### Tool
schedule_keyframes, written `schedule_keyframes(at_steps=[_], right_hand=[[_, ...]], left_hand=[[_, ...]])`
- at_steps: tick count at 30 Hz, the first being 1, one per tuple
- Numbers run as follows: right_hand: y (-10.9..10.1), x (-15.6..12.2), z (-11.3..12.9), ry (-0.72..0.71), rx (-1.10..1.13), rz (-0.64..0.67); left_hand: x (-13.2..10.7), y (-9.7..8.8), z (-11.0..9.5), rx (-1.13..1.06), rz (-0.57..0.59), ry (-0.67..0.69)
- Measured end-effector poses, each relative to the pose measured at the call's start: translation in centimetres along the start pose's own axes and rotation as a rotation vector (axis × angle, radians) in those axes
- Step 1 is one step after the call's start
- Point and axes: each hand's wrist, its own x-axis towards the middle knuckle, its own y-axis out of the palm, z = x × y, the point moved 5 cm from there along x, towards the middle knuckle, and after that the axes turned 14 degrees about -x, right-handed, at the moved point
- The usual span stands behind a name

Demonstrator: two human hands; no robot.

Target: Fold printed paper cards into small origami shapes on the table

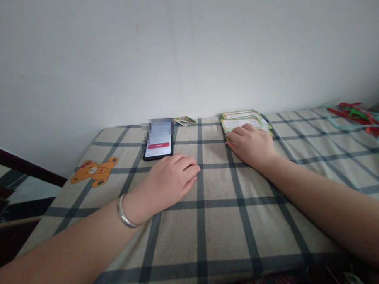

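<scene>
My left hand [170, 180] rests palm down on the checked cloth [217, 224], fingers curled loosely, just in front of a black phone [158, 145] with a lit screen. A silver bangle [125, 212] sits on that wrist. My right hand [252, 146] lies on the near edge of a stack of green-bordered cards [243, 120], fingers bent over the lowest card. Whether it grips a card is hidden.
A small folded card packet [184, 120] lies beside the phone near the white wall. Red, green and teal cords [361, 117] are piled at the far right. A teddy bear print [94, 171] marks the cloth's left edge, where the surface drops off.
</scene>
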Motion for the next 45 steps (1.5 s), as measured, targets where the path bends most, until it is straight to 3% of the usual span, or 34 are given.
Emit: schedule_keyframes(at_steps=[8, 13, 23, 28, 34, 45], right_hand=[[-0.7, -0.5, -0.3, 0.018, 0.029, -0.01], [-1.7, -0.9, -0.3, 0.002, 0.305, -0.007], [-2.4, -1.4, 1.6, -0.19, 0.704, 0.197], [-2.6, -1.6, 1.5, -0.217, 0.823, 0.256], [-2.8, -2.1, 1.6, -0.324, 0.943, 0.277], [-3.0, -1.9, 1.4, -0.257, 0.948, 0.34]], left_hand=[[0.0, -0.1, 0.0, -0.001, 0.0, 0.0], [-0.2, -0.1, 0.0, -0.002, -0.005, 0.006], [-0.7, -0.5, 0.3, 0.024, -0.122, -0.094], [-0.5, -0.3, 0.3, -0.006, -0.055, -0.057], [-0.5, -0.3, 0.0, -0.045, -0.017, -0.025], [-0.3, -0.2, -0.7, -0.068, -0.032, 0.018]])
